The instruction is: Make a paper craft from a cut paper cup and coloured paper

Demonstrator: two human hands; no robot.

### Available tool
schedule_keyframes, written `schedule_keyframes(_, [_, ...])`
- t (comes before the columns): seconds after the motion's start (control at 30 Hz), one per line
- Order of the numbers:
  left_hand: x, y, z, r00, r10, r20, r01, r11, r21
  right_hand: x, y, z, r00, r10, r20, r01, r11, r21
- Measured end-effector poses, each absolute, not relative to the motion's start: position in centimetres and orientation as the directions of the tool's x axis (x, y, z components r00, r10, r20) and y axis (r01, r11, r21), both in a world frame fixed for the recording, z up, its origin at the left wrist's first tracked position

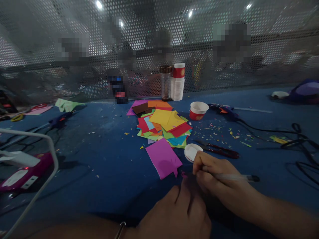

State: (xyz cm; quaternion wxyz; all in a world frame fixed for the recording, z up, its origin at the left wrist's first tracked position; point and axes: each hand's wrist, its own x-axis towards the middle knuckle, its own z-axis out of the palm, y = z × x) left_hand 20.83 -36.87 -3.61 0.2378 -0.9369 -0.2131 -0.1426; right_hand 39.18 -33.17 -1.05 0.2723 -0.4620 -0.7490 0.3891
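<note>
Pen (233,177), quantity one, is extending crosswise above the surface (112,166), dark end pointing right, gripped in the curled right hand (223,189), while the left hand (183,205), grip unclear, is touching one purple curl (183,174).

Site: a shared craft workspace, workshop-like rather than domestic. Evidence: blue-covered desk (104,186) strewn with paper scraps (234,134); pile of coloured paper (171,121); dark-handled scissors (224,152); corded glue guns at right (228,112) and left; magenta power strip (46,162) with a plug in it. Perforated metal partition (199,43) backs the desk, with people dimly visible beyond and several bright lights overhead. Whether school, studio or factory: cannot tell.
</note>
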Motion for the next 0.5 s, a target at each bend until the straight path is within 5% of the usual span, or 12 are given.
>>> schedule_keyframes(0.5, [20.71,-36.92,-4.06,0.884,0.331,0.329,0.444,-0.815,-0.373,39.3,-33.34,-1.09,-0.422,0.906,0.034,0.444,0.239,-0.863])
